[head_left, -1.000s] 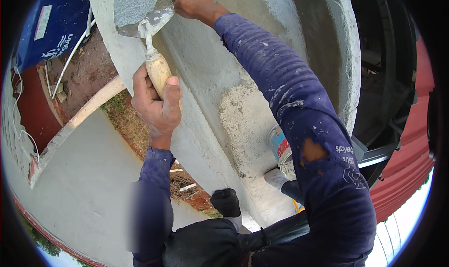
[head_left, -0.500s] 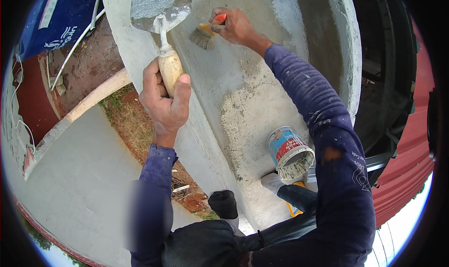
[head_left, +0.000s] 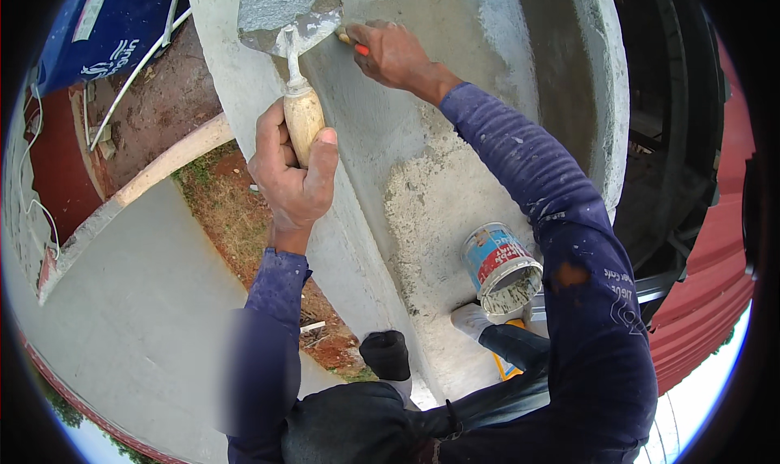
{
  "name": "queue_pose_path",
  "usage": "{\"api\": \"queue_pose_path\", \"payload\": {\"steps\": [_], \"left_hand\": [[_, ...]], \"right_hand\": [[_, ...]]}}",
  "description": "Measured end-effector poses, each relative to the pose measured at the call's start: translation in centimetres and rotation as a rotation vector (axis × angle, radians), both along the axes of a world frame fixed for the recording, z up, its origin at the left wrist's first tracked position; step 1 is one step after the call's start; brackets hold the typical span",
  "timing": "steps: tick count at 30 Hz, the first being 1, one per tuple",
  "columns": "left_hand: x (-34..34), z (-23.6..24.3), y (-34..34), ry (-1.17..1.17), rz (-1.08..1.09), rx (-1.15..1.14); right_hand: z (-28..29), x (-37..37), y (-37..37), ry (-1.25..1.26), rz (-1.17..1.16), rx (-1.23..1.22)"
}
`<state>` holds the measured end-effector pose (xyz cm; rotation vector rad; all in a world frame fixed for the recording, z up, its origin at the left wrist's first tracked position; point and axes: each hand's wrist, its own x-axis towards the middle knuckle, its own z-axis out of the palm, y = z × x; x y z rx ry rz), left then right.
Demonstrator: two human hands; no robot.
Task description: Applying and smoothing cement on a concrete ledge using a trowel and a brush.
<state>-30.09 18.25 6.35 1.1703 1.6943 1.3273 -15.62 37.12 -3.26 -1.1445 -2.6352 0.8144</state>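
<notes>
My left hand is closed round the wooden handle of a trowel. Wet grey mortar lies on the trowel's blade, above a pale concrete ledge. Just right of the blade, my right hand grips a brush by its red and yellow handle. The brush points toward the blade's right edge; its bristles are mostly out of sight, so contact cannot be made out. Beneath both hands runs a concrete channel, smooth and grey farther off, rough and pale nearer me.
A paint bucket with grey residue stands near my feet. A curved concrete wall bounds the right side, with red corrugated roofing beyond. Left of the ledge the ground lies lower. A blue tank sits at far left.
My right hand has moved left toward the trowel and turned, so the brush's bristles, plain before, are now mostly hidden. The trowel has shifted slightly right in view, still in my left hand.
</notes>
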Motion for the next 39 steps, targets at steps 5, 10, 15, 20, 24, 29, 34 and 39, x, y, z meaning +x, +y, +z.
{"api": "queue_pose_path", "payload": {"steps": [5, 10, 15, 20, 24, 29, 34, 39], "left_hand": [[0.0, 0.1, 0.2, 0.003, -0.001, 0.032], [0.0, -0.3, 0.1, -0.02, 0.003, 0.03], [-0.2, -0.4, 0.1, 0.044, -0.02, 0.056], [-0.1, -0.1, 0.1, 0.039, -0.014, 0.064], [0.1, 0.0, 0.1, -0.006, -0.006, 0.035], [0.0, -0.2, 0.0, 0.036, -0.009, 0.042], [-0.1, -0.3, 0.1, 0.051, -0.026, 0.052], [-0.1, -0.1, 0.2, 0.07, -0.033, 0.064]], "right_hand": [[1.9, 3.2, -5.8, -0.024, 0.095, -0.48], [-0.5, 2.8, 1.2, 0.145, -0.353, -0.233], [-2.6, 1.2, 6.2, 0.057, -0.517, 0.11], [-1.9, -2.4, 0.8, 0.038, -0.343, 0.09], [-2.8, -3.5, 0.0, 0.413, -0.375, -0.11], [-5.4, -0.8, 5.6, 0.282, -0.516, -0.085], [-4.2, -0.4, 5.5, 0.047, -0.374, 0.447], [0.7, 2.2, -2.4, 0.08, 0.076, 0.064]]}}
